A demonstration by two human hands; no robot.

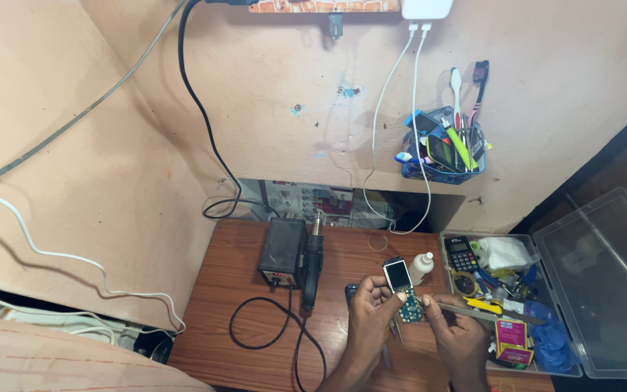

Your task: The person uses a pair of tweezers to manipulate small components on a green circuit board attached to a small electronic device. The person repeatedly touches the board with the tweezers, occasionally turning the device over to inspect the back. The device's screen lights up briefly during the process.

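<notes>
Left hand pinching a small phone circuit board with its screen, held above the wooden counter, long axis running away from the body, screen end toward the wall and slightly left, green board end toward the wrists. Right hand closed around a thin metal tool, tip pointing left at the board's lower end, just beside a small white bottle and an open clear plastic parts box

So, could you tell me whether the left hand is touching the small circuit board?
Touching: the head view shows the left hand with its fingers gripping the edge of the small circuit board.
</notes>
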